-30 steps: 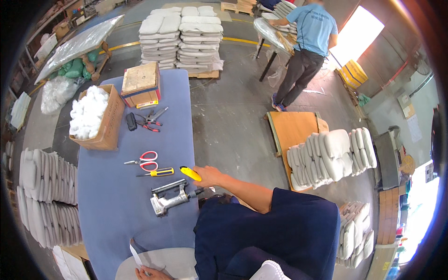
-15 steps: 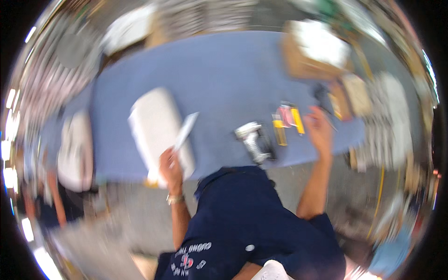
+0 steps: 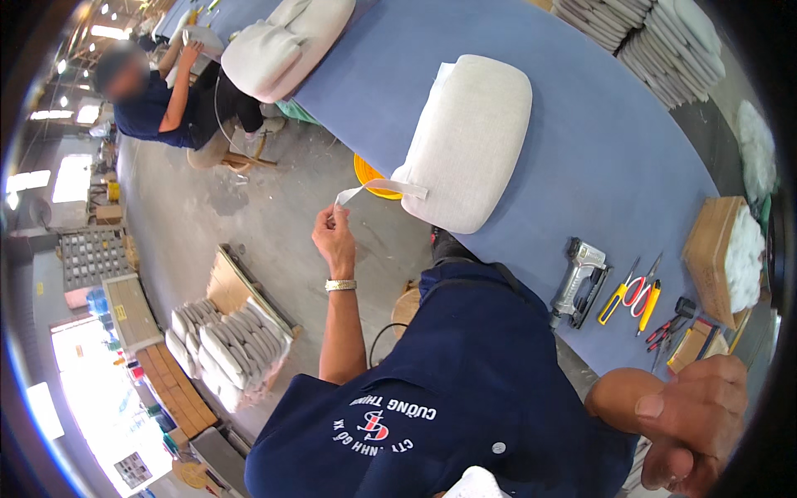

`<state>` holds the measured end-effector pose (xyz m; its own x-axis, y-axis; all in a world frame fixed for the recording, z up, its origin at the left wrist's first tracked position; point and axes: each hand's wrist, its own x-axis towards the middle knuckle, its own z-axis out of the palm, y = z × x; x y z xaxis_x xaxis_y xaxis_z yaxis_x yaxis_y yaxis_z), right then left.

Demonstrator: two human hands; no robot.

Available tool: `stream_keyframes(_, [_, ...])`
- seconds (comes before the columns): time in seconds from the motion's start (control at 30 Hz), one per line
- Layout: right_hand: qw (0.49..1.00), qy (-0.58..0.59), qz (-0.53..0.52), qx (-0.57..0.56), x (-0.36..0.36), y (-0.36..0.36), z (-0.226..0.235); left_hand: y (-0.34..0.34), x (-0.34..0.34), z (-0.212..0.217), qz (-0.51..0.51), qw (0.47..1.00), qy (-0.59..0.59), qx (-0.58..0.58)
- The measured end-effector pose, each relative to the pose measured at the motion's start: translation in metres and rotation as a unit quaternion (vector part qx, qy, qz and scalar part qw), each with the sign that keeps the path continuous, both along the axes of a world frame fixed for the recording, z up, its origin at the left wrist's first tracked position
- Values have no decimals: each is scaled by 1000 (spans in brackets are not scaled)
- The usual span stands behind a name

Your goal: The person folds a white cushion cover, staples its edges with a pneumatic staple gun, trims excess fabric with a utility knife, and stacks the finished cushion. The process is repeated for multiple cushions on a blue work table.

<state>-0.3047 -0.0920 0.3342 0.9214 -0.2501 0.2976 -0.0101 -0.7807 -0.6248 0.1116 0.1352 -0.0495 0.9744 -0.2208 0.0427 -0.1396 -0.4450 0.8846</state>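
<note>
Where a strip (image 3: 392, 185) overlaps, pale cushion (image 3: 475, 137), rounded corners

Grey floor (image 3: 282, 207), dark-patched — blue-covered table (image 3: 598, 158) — bright opening (image 3: 83, 365) (glare-whitened), lower left; lights (image 3: 110, 32) upper left.

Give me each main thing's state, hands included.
Pale grey rounded fabric cushion, lying on blue table.
Whitish narrow fabric strip, one end held, other against cushion.
Left hand, pinching strip.
Right hand, raised, curled.
Silver metal staple gun, lying unheld.
Brown cardboard box, open, white fluff inside.
</note>
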Motion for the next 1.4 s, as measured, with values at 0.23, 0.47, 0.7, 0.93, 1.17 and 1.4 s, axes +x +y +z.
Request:
stream_keyframes(0.23, [975, -95, -188, -70, 72, 34, -1, 25, 61, -94, 16, 985, 131, 114])
stream_keyframes(0.47, [984, 68, -164, 8, 155, 42, 47, 60, 147, -129, 63, 984, 124, 112])
stream_keyframes(0.7, [991, -94, -94, -31, 237, 44, 18, 54, 214, -155, -53, 961, 236, 134])
stream_keyframes(0.93, [955, -207, -211, 23, 206, 72, -43, 75, 237, -167, -91, 948, 245, 182])
stream_keyframes(1.17, [902, -200, -382, 2, 263, 74, -85, -3, 250, -153, -180, 917, 243, 259])
stream_keyframes(1.4, [830, -59, -543, 116, 238, 84, -147, -33, 255, -205, -339, 895, 142, 251])
